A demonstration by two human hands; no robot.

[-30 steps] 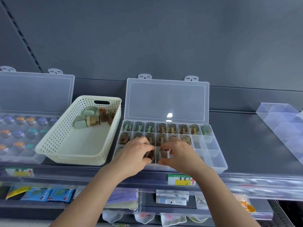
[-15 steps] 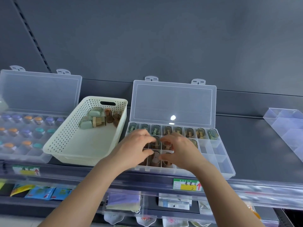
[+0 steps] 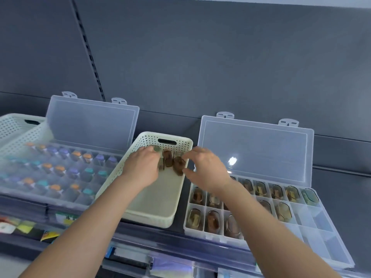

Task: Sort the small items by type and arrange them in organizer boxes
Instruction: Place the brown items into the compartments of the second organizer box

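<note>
A cream perforated basket (image 3: 154, 217) stands in the middle of the shelf, with small brown and green oval items (image 3: 168, 159) heaped at its far end. My left hand (image 3: 140, 167) reaches into that heap, fingers curled down over the items so that its grip is hidden. My right hand (image 3: 206, 169) hovers at the basket's right rim, thumb and forefinger apart on either side of a brown item (image 3: 179, 165). To the right lies the clear organizer box (image 3: 313, 221), lid up, its left compartments holding the same oval items.
On the left, a second clear organizer (image 3: 60, 177) with raised lid holds small items capped in purple, orange and teal. Another cream basket (image 3: 14, 127) sits behind it. The shelf's front rail (image 3: 180, 243) runs below, and packaged goods hang under it.
Both hands have left the right organizer's compartments and moved left to the far end of the basket. The view has swung left and closer.
</note>
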